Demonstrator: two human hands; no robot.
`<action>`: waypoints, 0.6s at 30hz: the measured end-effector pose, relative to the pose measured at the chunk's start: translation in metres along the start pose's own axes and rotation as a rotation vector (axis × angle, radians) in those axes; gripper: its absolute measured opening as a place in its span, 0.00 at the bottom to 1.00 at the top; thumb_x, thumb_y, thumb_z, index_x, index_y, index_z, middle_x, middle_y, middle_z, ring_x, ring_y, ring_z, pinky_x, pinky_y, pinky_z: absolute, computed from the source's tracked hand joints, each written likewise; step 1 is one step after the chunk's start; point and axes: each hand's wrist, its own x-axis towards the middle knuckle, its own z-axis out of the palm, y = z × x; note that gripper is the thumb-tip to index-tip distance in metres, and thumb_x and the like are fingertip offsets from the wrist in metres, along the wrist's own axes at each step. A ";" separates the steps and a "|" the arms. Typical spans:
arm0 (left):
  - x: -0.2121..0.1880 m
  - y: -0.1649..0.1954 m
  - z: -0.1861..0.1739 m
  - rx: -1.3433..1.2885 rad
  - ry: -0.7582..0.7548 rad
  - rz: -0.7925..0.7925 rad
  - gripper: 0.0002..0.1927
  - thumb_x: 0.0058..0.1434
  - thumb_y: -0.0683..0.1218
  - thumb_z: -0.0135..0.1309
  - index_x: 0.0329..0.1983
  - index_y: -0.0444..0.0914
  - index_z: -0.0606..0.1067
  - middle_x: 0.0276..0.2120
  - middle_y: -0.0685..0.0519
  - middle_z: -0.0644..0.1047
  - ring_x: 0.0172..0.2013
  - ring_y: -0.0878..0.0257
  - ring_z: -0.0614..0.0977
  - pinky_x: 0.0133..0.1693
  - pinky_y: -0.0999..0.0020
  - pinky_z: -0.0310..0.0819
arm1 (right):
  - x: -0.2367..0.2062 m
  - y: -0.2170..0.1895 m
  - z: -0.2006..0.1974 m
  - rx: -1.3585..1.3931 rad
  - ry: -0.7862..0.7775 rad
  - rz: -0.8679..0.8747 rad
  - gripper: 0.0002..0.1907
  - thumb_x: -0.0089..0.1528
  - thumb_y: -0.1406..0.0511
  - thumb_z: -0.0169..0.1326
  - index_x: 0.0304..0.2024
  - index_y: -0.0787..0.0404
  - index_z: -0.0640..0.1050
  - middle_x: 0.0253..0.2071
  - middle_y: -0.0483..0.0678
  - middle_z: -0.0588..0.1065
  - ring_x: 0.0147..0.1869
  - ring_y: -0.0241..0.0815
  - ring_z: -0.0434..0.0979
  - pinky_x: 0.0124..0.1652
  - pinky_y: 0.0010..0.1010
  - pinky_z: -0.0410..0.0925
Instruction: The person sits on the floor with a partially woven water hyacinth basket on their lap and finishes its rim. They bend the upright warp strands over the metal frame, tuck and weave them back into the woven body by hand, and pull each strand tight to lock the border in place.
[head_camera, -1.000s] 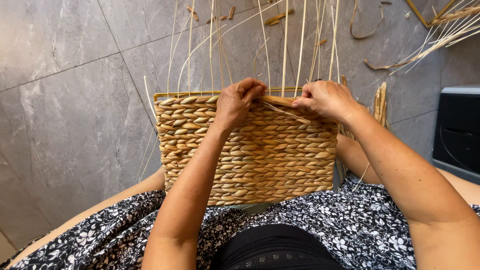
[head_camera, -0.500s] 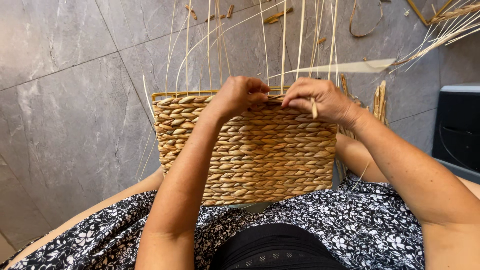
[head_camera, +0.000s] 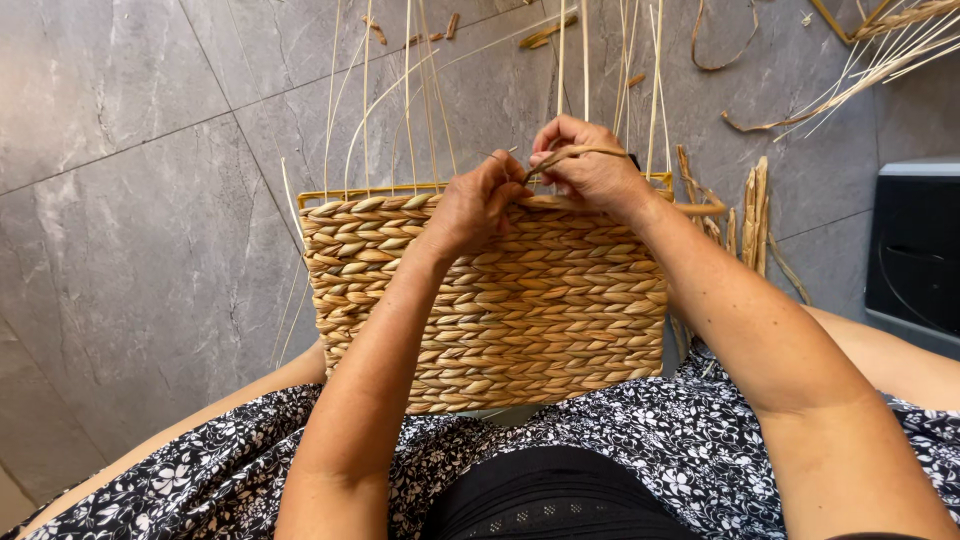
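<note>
A half-woven straw basket (head_camera: 500, 310) rests upright on my lap, with thin pale upright stakes (head_camera: 420, 100) rising from its top edge. My left hand (head_camera: 475, 205) presses on the top row of the weave, fingers pinched at the rim. My right hand (head_camera: 590, 165) sits just above the rim, close beside the left, and grips a brown weaving strand (head_camera: 575, 152) that loops over its fingers. Both hands meet near the middle of the top edge.
Grey tiled floor (head_camera: 130, 200) lies beyond the basket. Loose straw scraps (head_camera: 745, 215) and a bundle of pale reeds (head_camera: 880, 60) lie at the upper right. A dark box-like object (head_camera: 915, 245) stands at the right edge. My patterned dress (head_camera: 620, 430) covers my lap.
My right hand has moved left and up from the basket's right corner to the middle of the rim, pulling the strand into a loop. My left hand stayed at the rim.
</note>
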 end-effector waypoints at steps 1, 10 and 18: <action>0.003 0.001 -0.004 -0.043 -0.029 -0.021 0.05 0.68 0.43 0.50 0.45 0.38 0.70 0.32 0.55 0.84 0.21 0.68 0.81 0.24 0.68 0.76 | 0.000 0.005 0.000 0.104 0.023 0.002 0.07 0.69 0.66 0.57 0.45 0.64 0.75 0.33 0.46 0.76 0.27 0.29 0.71 0.25 0.21 0.64; 0.031 0.000 0.019 0.642 0.183 0.159 0.05 0.62 0.46 0.58 0.35 0.39 0.78 0.28 0.39 0.81 0.32 0.42 0.83 0.35 0.48 0.76 | -0.039 -0.003 -0.003 -0.023 -0.005 -0.090 0.12 0.67 0.62 0.56 0.49 0.62 0.81 0.41 0.49 0.81 0.38 0.37 0.80 0.39 0.27 0.73; 0.017 0.010 0.008 0.352 0.065 0.131 0.08 0.61 0.47 0.60 0.42 0.44 0.82 0.34 0.51 0.85 0.34 0.59 0.87 0.37 0.61 0.80 | -0.033 -0.033 -0.027 -0.832 0.012 0.104 0.13 0.59 0.55 0.63 0.39 0.55 0.84 0.34 0.46 0.82 0.37 0.42 0.83 0.41 0.38 0.73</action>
